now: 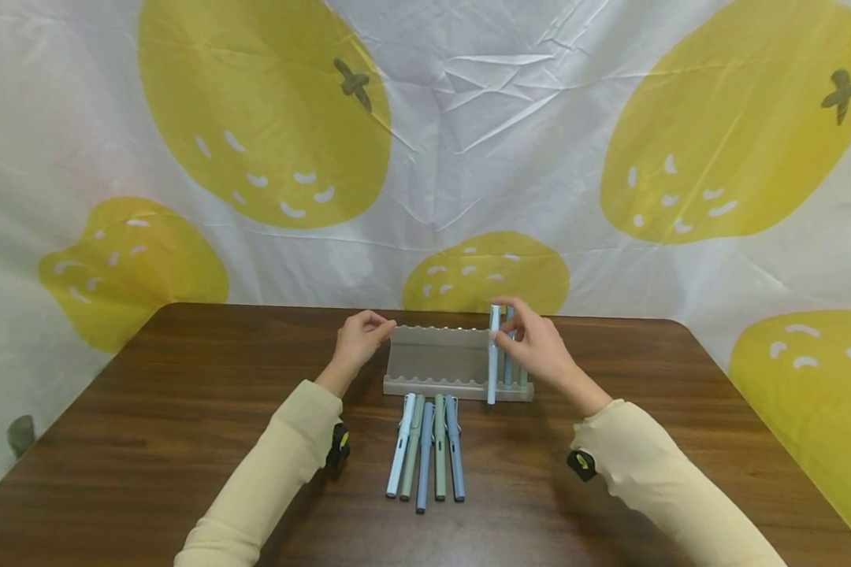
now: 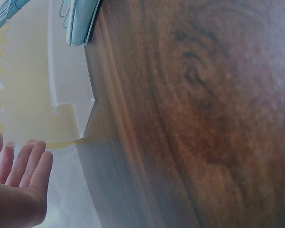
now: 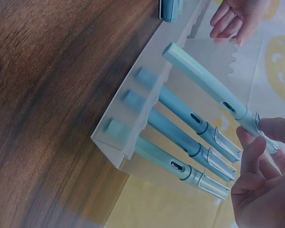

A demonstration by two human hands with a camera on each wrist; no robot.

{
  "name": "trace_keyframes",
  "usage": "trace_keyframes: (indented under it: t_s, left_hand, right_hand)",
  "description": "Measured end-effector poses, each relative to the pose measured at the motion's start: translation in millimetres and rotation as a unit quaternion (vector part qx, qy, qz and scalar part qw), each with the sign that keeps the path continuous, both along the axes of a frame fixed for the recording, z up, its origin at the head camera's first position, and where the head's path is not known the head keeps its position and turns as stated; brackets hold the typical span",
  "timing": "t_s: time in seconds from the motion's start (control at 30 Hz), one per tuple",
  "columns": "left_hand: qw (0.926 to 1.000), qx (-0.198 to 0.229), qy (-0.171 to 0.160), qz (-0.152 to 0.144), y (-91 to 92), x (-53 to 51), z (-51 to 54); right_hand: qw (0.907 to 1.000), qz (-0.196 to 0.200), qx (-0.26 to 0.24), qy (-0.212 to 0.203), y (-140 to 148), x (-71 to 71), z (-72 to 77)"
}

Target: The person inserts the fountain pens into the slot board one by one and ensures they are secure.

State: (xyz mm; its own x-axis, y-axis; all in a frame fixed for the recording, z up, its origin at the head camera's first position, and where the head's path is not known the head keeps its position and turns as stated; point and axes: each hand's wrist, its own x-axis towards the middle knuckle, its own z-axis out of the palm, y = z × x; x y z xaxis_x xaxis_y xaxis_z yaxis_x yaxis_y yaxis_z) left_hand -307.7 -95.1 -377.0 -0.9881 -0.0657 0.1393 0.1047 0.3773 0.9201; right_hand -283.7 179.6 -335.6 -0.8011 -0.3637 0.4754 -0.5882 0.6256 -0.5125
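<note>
My right hand (image 1: 535,342) pinches a light blue fountain pen (image 3: 197,76) by its capped end. The pen is tilted in front of a translucent pen rack (image 1: 436,358) with scalloped edges, its lower end apart from the front lip in the right wrist view. Three capped pens lie in the rack's right-hand slots: a green pen (image 3: 156,154) at the end and two blue pens (image 3: 173,130) beside it. At the rack's upper left corner, my left hand (image 1: 358,342) holds the edge between thumb and fingertips.
Several light blue, green and blue pens (image 1: 440,449) lie side by side on the brown wooden table (image 1: 220,394), just before the rack. A white cloth (image 1: 440,157) with yellow fruit prints hangs behind the table's back edge.
</note>
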Motion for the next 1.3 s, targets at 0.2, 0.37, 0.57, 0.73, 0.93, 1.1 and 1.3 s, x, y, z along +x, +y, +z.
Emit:
trace_keyframes:
  t_s: [0.2,0.37,0.57,0.73,0.93,1.1,1.3]
  left_hand:
    - [0.9999,-0.014,-0.002,0.006,1.3,-1.6,-0.7]
    - [0.9999,-0.013,0.0,0.005,1.0,-2.1,-0.9]
    - [0.9999,-0.015,-0.001,0.007,1.0,-1.9,-1.2]
    - [0.9999,-0.016,-0.003,0.005,0.7,-1.8,-1.1]
    - [0.9999,-0.014,0.001,0.005,0.6,-3.0,-1.8]
    - [0.9999,-0.014,0.001,0.005,0.6,-2.7,-1.9]
    - [0.9999,-0.014,-0.001,0.006,0.7,-2.6,-1.1]
  right_hand:
    - [0.9996,-0.014,-0.016,0.019,-0.8,-3.8,-0.8]
    - [0.999,-0.028,-0.027,0.024,-2.3,-5.8,-1.9]
    - [0.9968,-0.044,-0.042,0.053,-3.7,-9.5,-4.2]
    - [0.9946,-0.053,-0.046,0.076,-5.8,-13.0,-7.8]
    - [0.9939,-0.059,-0.041,0.083,-9.3,-13.5,-14.8]
    - [0.9935,-0.066,-0.034,0.086,-10.8,-13.3,-21.1]
    - [0.9943,-0.067,-0.034,0.076,-11.2,-11.6,-24.4]
